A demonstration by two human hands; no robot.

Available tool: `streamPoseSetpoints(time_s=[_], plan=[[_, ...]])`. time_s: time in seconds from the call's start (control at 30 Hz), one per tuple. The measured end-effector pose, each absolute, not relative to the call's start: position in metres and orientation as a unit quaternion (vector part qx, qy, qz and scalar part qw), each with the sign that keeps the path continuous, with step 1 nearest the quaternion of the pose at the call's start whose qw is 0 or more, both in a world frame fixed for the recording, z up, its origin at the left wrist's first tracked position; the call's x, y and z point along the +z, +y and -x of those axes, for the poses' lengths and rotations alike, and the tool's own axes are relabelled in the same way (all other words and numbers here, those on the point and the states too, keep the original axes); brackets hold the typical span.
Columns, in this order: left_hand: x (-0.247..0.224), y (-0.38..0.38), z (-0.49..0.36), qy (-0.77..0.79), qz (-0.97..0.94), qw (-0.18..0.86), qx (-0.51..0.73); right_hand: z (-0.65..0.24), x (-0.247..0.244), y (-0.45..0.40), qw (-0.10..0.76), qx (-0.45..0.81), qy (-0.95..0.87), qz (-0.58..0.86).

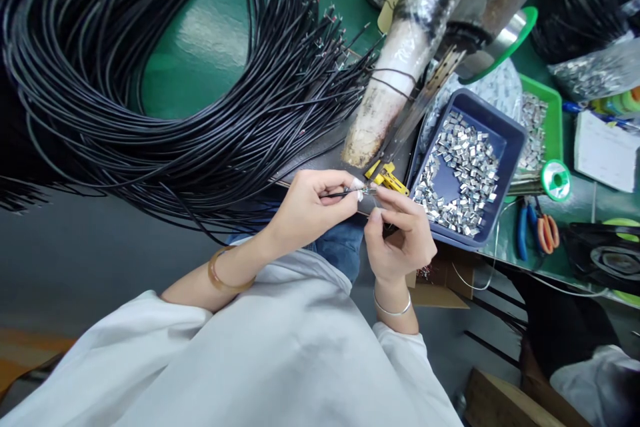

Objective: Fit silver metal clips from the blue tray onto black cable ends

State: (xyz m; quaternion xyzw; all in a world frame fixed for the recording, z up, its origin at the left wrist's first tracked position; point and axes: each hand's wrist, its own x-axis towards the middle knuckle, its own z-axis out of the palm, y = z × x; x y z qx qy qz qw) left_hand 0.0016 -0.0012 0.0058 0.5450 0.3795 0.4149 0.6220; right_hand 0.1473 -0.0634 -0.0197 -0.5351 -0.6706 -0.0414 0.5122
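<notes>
While counter (210, 33) bears black bundle (200, 140) at left, left hand (297, 213) and right hand (404, 240) meet on near side: former pinches single cable (341, 194), latter curls at small metal connector (369, 191), grip unclear. Best pinch near end, keeping cable straight.

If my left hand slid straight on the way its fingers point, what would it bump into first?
Your left hand would most likely meet your right hand, its fingertips just ahead. The blue tray lies beyond, though depth is hard to judge here.

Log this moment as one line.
left hand: pinching black cable | right hand: fingers at cable's end | nearby: blue tray, metal pieces
</notes>
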Motion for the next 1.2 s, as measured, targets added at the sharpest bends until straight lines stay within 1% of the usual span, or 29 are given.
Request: streamPoseSetpoints(time_s=[0.1,0.3,0.47,0.6,0.73,0.83,0.93,1.1,1.2], plan=[[0.007,-0.001,-0.001,0.370,-0.527,0.645,0.411,-0.148,-0.019,-0.064,0.524,-0.022,-0.660,0.538],[0.004,-0.003,0.005,0.350,-0.527,0.687,0.358,-0.151,-0.010,-0.067,0.526,0.101,-0.620,0.573],[0.004,-0.005,0.005,0.342,-0.518,0.699,0.356,-0.149,-0.005,-0.070,0.538,0.070,-0.647,0.535],[0.006,-0.005,0.003,0.358,-0.493,0.695,0.382,-0.151,-0.007,-0.068,0.562,0.063,-0.615,0.550],[0.004,-0.005,0.002,0.361,-0.491,0.685,0.400,-0.151,-0.009,-0.067,0.528,0.027,-0.634,0.564],[0.001,-0.005,0.001,0.366,-0.508,0.661,0.414,-0.149,-0.010,-0.066,0.488,-0.017,-0.672,0.557],[-0.002,-0.006,0.002,0.377,-0.548,0.623,0.412,-0.149,-0.012,-0.066,0.476,-0.056,-0.684,0.549],[-0.008,-0.009,0.001,0.377,-0.603,0.536,0.455,-0.151,-0.016,-0.063,0.487,-0.027,-0.671,0.559],[-0.013,-0.009,0.000,0.356,-0.651,0.449,0.498,-0.151,-0.018,-0.063,0.489,-0.033,-0.671,0.557]])
